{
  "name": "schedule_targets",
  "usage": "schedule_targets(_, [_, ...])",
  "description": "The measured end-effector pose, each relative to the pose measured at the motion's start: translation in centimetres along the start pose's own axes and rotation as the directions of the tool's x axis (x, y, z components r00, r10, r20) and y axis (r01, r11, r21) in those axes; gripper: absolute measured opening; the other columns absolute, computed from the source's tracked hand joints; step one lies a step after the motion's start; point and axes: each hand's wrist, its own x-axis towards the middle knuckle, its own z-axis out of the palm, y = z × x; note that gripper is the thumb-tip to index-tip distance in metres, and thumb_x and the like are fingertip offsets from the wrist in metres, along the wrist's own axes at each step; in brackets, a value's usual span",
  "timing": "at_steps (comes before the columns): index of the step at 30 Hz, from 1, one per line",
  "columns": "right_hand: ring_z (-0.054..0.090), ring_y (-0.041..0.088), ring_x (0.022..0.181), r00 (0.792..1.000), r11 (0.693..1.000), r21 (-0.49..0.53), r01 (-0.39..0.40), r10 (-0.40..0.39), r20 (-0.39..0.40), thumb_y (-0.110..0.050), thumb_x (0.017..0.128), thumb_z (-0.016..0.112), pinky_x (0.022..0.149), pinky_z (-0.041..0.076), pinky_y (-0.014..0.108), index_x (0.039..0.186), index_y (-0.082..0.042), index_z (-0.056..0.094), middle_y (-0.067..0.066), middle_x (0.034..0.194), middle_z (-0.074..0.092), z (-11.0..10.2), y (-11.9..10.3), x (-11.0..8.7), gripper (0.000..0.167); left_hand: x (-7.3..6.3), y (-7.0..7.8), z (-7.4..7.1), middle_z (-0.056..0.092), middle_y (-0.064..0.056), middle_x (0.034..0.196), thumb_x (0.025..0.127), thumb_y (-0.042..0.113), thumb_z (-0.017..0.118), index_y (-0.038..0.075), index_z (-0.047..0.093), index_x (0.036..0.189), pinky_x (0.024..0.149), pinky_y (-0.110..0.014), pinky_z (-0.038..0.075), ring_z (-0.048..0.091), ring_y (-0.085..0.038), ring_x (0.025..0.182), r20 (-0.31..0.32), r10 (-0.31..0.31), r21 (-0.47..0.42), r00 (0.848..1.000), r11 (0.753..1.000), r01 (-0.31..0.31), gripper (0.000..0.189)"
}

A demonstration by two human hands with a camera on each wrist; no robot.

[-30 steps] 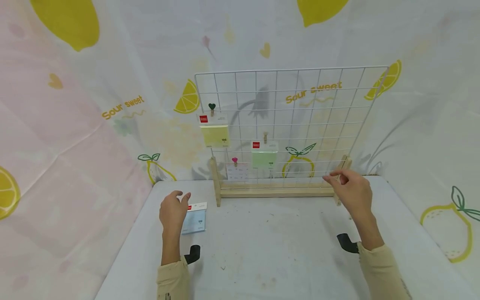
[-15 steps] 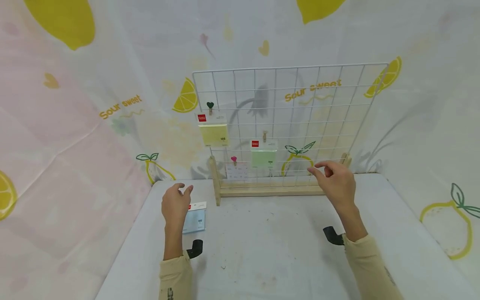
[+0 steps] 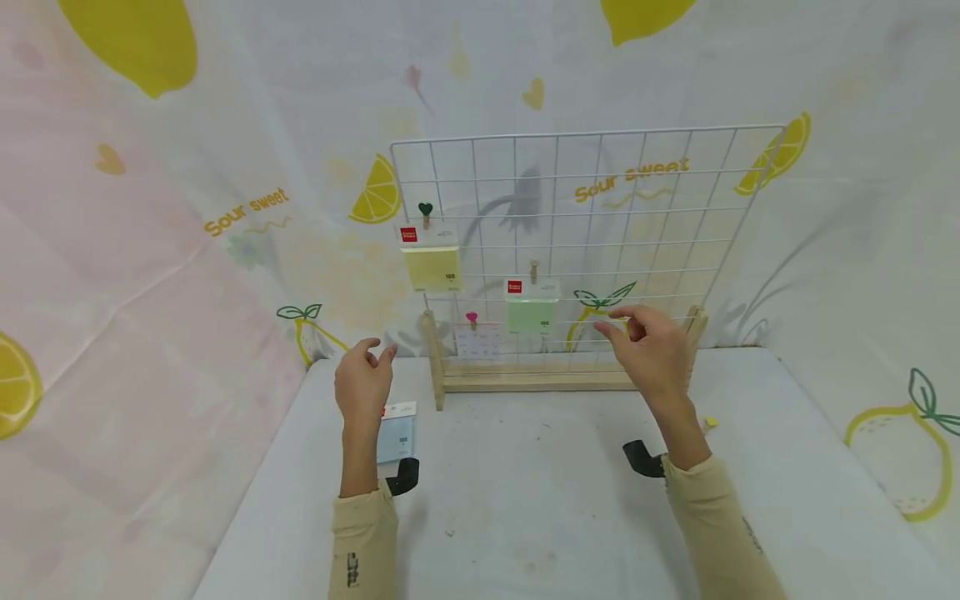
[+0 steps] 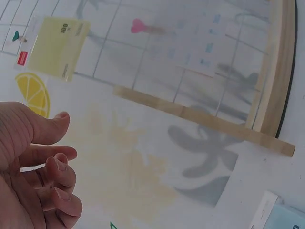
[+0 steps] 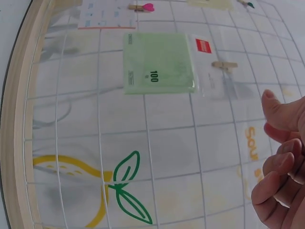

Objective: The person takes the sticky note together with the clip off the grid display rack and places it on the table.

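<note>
My left hand (image 3: pixel 363 379) hovers above the table's left side with loosely bent fingers and nothing in them. Below it lies a pack of blue sticky notes (image 3: pixel 396 437), partly covered by the forearm. In front of the wire grid's right half (image 3: pixel 645 208) is my right hand (image 3: pixel 651 350), thumb and fingers apart, holding nothing. A pack of green sticky notes (image 5: pixel 159 64) hangs from the grid by a wooden clothespin (image 5: pixel 224 65). Higher at left, a yellow sticky note pack (image 3: pixel 433 270) hangs from a green-heart clothespin (image 3: pixel 426 213). A printed sheet (image 3: pixel 477 342) hangs under a pink-heart clothespin (image 3: pixel 472 319).
A wooden base (image 3: pixel 540 382) with upright feet supports the grid at the back of the white table (image 3: pixel 517 500). Beside my right forearm lies a small clip with a yellow top (image 3: pixel 709 423). A lemon-printed cloth (image 3: pixel 300 108) hangs behind.
My right hand has moved left along the grid's front. The left hand has risen and shifted slightly right. The yellow-topped clip has come into sight beside the right forearm.
</note>
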Motion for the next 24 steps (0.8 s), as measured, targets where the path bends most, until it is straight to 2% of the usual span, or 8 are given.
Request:
schedule_targets(5, [0.031, 0.012, 0.057, 1.0, 1.0, 0.026, 0.006, -0.006, 0.001, -0.016, 0.074, 0.089, 0.052, 0.024, 0.029, 0.091, -0.005, 0.075, 0.0, 0.062, 0.038, 0.8, -0.9, 0.7, 0.025, 0.4, 0.7, -0.2, 0.05, -0.009, 0.073, 0.092, 0.024, 0.071, -0.001, 0.069, 0.116, 0.059, -0.038, 0.034, 0.047, -0.027, 0.067, -0.048, 0.047, -0.044, 0.998, 0.998, -0.05, 0.035])
schedule_targets(10, [0.035, 0.013, 0.058, 1.0, 0.997, 0.068, 0.022, -0.022, 0.003, -0.017, 0.074, 0.089, 0.054, 0.027, 0.028, 0.094, -0.004, 0.074, 0.002, 0.063, 0.042, 1.6, -1.8, 1.5, 0.029, 0.8, 1.1, 0.0, 0.053, -0.011, 0.072, 0.091, 0.022, 0.072, -0.002, 0.069, 0.114, 0.063, -0.039, 0.037, 0.051, -0.028, 0.066, -0.111, 0.115, -0.108, 0.987, 0.986, -0.127, 0.033])
schedule_targets(18, [0.041, 0.017, 0.062, 1.0, 0.99, 0.139, 0.018, -0.021, 0.022, -0.017, 0.077, 0.087, 0.058, 0.032, 0.03, 0.1, -0.002, 0.073, 0.004, 0.067, 0.046, 2.9, -3.2, 2.5, 0.031, 1.4, 1.7, 0.5, 0.052, -0.01, 0.072, 0.09, 0.018, 0.074, -0.002, 0.071, 0.111, 0.065, -0.037, 0.038, 0.055, -0.028, 0.065, -0.172, 0.161, -0.172, 0.972, 0.967, -0.19, 0.029])
schedule_targets(24, [0.044, 0.019, 0.063, 0.998, 0.98, 0.19, 0.063, -0.067, 0.011, -0.016, 0.078, 0.086, 0.06, 0.035, 0.031, 0.102, -0.001, 0.073, 0.005, 0.068, 0.048, 4.5, -4.2, 3.7, 0.032, 2.1, 2.2, 0.8, 0.052, -0.011, 0.072, 0.089, 0.018, 0.075, -0.002, 0.072, 0.11, 0.063, -0.034, 0.042, 0.057, -0.029, 0.064, -0.188, 0.182, -0.203, 0.965, 0.954, -0.22, 0.029])
